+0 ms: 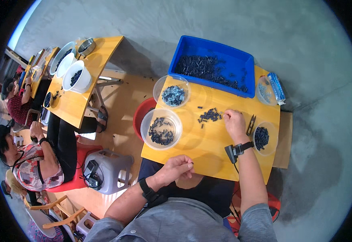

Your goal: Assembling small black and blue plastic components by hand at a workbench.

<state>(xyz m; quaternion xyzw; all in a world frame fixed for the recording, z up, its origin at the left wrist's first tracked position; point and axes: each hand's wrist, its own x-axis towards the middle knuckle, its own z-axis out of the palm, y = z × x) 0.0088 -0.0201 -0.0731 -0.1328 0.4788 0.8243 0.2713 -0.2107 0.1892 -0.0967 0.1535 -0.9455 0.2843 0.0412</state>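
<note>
My left hand [177, 167] is held over my lap at the table's near edge, thumb and forefinger pinching a small black piece. My right hand [235, 124] reaches over the yellow table [208, 161], its fingertips pressed together at the right side of a loose pile of short black tube-like pieces [210, 115]. Whatever those fingertips hold is too small to make out. Beside that hand lie small dark thread snips [251, 125]. A clear round tub [145, 128] with black pieces stands to the left of the pile, and a smaller bowl [274, 148] of black pieces sits right of my wrist.
A blue bin [247, 60] of black pieces spans the table's far side. Clear tubs hold bluish clear bits [173, 95], one beside a blue-and-white packet [277, 88]. A red bucket [137, 121] stands by the left edge. Other people sit at tables [99, 60] farther left.
</note>
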